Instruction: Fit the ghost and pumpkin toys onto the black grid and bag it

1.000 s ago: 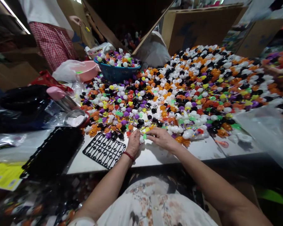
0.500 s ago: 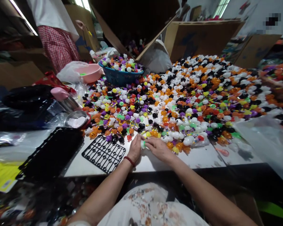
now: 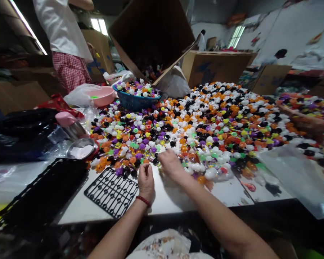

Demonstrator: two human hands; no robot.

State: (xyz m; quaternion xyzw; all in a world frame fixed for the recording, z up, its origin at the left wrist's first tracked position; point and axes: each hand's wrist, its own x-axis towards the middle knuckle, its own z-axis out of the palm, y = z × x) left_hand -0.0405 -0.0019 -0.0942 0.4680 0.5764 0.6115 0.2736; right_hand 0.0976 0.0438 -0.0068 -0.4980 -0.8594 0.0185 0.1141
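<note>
My left hand point(image 3: 146, 181), with a red bead bracelet at the wrist, rests on the white table point(image 3: 167, 201) just right of a black plastic grid tray point(image 3: 112, 192). Its fingers are curled together, and whatever they hold is hidden. Farther forward, my right hand point(image 3: 171, 164) reaches to the near edge of a wide heap of small orange, white, black, purple and green figures point(image 3: 205, 118). Its fingers are bent down at a black piece, and their tips are too small to make out.
At the left are a solid black tray point(image 3: 43, 190), a metal cup with pink lid point(image 3: 70, 124) and a round tin point(image 3: 81, 148). Behind stand a blue basket point(image 3: 137, 101), a pink basin point(image 3: 104, 96) and a tipped carton point(image 3: 153, 32). A person point(image 3: 67, 46) stands back left.
My hands have parted. The right has moved forward to the heap, and the left has shifted slightly left and down; the green and white piece between them no longer shows. The view has also shifted.
</note>
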